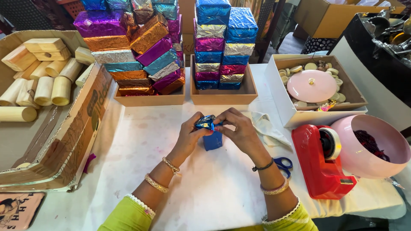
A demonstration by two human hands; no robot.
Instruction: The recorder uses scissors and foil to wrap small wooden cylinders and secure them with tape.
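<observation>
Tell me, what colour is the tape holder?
The tape holder is red, seen best in the head view.

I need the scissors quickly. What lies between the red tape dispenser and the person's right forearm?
In the head view, blue-handled scissors lie on the white table between the red tape dispenser and the right forearm.

Shiny foil colours on a white table

The wrapped block (212, 136) is blue; the tape dispenser (322, 164) red; the bowl (371, 147) pink; the sleeves (128, 216) yellow-green.
</observation>
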